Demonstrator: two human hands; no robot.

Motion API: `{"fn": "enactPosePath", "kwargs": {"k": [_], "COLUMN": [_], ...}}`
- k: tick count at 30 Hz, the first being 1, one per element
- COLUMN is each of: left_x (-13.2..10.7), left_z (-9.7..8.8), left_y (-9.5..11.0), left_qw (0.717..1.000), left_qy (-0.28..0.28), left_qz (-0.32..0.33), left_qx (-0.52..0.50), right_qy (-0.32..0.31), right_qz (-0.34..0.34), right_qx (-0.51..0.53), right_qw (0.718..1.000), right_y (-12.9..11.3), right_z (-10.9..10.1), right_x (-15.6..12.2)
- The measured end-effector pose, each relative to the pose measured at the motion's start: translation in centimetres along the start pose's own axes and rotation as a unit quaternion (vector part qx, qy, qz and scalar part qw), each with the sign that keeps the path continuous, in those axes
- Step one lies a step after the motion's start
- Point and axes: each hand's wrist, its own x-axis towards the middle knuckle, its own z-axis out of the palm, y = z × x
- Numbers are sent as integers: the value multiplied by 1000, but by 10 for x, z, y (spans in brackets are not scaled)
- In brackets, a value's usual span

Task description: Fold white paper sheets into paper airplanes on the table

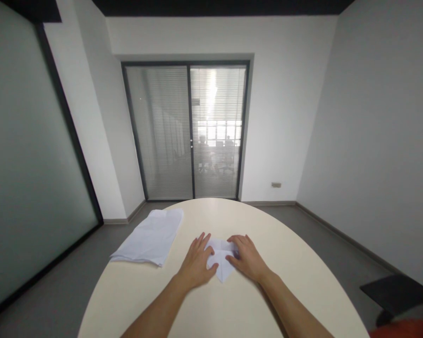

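Note:
A small folded sheet of white paper lies on the table in front of me, its pointed end toward me and crease lines across it. My left hand rests over its left side with fingers spread and the thumb near the lower left edge. On the opposite side, my right hand has its fingers curled around the paper's right corner, thumb on the near side and forefinger on the far side. Both hands partly cover the paper's outer corners.
A stack of larger white sheets lies at the left of the round cream table. Beyond the table stands a glass door with blinds. A dark chair part shows at the lower right.

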Motion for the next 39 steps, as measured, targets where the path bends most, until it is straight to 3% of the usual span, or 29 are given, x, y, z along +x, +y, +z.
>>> {"fn": "enactPosePath", "kwargs": {"k": [11, 30, 39], "left_x": [3, 4, 3], "left_z": [-9, -15, -12], "left_y": [9, 14, 11], "left_qw": [999, 998, 999], "left_qy": [36, 22, -10], "left_qz": [27, 55, 35], "left_qx": [-7, -2, 0], "right_qy": [-16, -43, -58], "right_qz": [-44, -66, -78], "right_qx": [-17, -19, -25], "right_qw": [999, 997, 995], "right_y": [-5, -16, -17], "right_z": [-4, -13, -14], "right_x": [1, 0, -1]}}
